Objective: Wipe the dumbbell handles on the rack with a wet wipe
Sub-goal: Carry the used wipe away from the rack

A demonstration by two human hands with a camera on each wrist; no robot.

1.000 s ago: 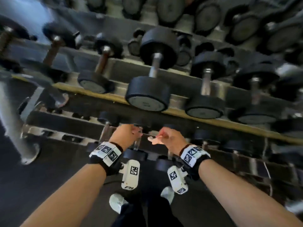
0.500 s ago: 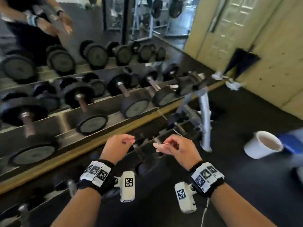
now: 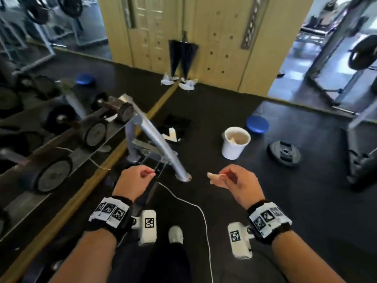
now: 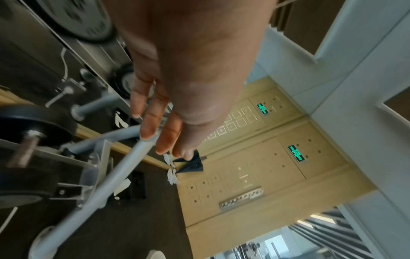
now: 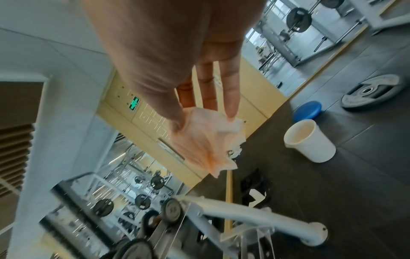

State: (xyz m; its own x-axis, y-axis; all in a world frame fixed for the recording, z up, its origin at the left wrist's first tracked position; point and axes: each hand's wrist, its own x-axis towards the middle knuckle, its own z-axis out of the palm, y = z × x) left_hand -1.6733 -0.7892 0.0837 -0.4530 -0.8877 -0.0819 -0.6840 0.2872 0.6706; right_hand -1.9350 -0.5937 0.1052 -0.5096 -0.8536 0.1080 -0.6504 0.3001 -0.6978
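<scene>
The dumbbell rack (image 3: pixel 67 158) runs along the mirror at the left, holding black dumbbells (image 3: pixel 51 174) with rusty metal handles (image 3: pixel 110 104). My right hand (image 3: pixel 222 177) hovers over the floor, right of the rack's end, pinching a crumpled, orange-stained wet wipe (image 3: pixel 215 177) between thumb and fingers; the right wrist view shows the wipe (image 5: pixel 208 145) hanging from them. My left hand (image 3: pixel 150 174) hangs beside the rack's grey leg (image 3: pixel 161 148), fingers (image 4: pixel 153 126) loosely relaxed and empty. Neither hand touches a dumbbell (image 4: pixel 29 136).
A white bucket (image 3: pixel 235 142) stands on the black floor ahead of my right hand, with a blue disc (image 3: pixel 257 123) behind it and a weight plate (image 3: pixel 284 153) to its right. A white cable (image 3: pixel 195 207) trails between my arms. A folded umbrella (image 3: pixel 183 54) leans on the yellow doors.
The view has swung right, from the rack's shelves to the floor and bucket. Both hands have come away from the lower shelf; the right one still holds the wipe.
</scene>
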